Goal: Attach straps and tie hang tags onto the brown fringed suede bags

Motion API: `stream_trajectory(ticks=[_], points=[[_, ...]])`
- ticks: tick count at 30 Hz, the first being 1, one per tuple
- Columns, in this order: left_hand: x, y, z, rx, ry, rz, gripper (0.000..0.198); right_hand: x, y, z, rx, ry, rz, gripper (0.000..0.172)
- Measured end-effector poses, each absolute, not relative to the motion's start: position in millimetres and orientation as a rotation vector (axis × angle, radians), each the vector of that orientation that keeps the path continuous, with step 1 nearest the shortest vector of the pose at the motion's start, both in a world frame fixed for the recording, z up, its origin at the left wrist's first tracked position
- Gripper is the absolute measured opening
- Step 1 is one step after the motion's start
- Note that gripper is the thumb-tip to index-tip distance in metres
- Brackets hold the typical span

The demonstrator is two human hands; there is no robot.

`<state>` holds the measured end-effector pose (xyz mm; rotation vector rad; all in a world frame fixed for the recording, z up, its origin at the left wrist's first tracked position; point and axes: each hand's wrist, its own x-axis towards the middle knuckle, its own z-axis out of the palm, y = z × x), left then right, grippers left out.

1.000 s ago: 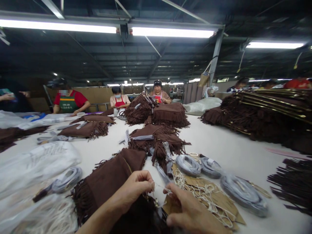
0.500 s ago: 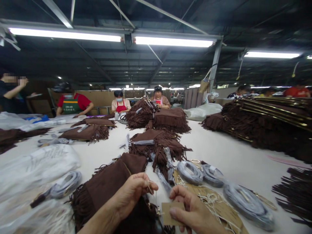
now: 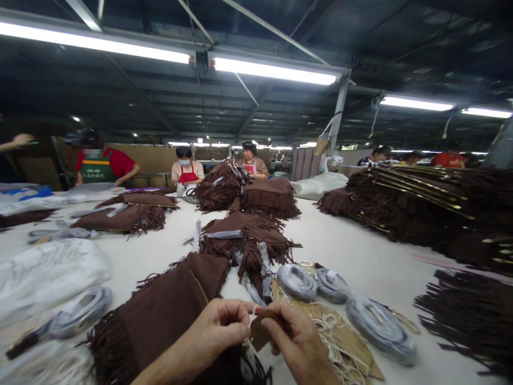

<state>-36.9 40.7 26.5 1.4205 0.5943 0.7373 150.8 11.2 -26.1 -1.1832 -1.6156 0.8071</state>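
Note:
My right hand (image 3: 298, 337) pinches a small brown cardboard tag (image 3: 260, 330) between thumb and fingers. Close beside it, my left hand (image 3: 224, 323) has its fingertips pinched around a thin pale string (image 3: 254, 309) at the tag's top; the string's far end is hidden. Both hands hover over the near end of a dark brown fringed bag (image 3: 160, 305) with a gold zip line. Part of the bag is covered by my left forearm. To the right, white strings (image 3: 334, 334) lie tangled on a brown paper sheet (image 3: 360, 355).
Plastic-wrapped coiled straps (image 3: 379, 326) lie at the right. Stacked fringed bags (image 3: 268, 198) stand mid-table, and a tall pile with gold edges (image 3: 420, 208) fills the right side. White plastic bags (image 3: 52, 270) cover the left. Several people work across the white table (image 3: 360, 256).
My hands have come together. The tag has risen and tilted toward my left fingers, where it was flat and apart before. The view has turned slightly right.

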Motion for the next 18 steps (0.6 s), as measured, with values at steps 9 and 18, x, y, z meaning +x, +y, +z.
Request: stream_trajectory(ticks=[9,18], points=[[-32,40,17,1.615,0.619,0.775,0.026,149,12,-26,-1.160,-1.713,0.657,0.014],[-26,33,16,1.715,0.721,0.754,0.014,141,4,-18,-1.162,-1.610,0.598,0.018]])
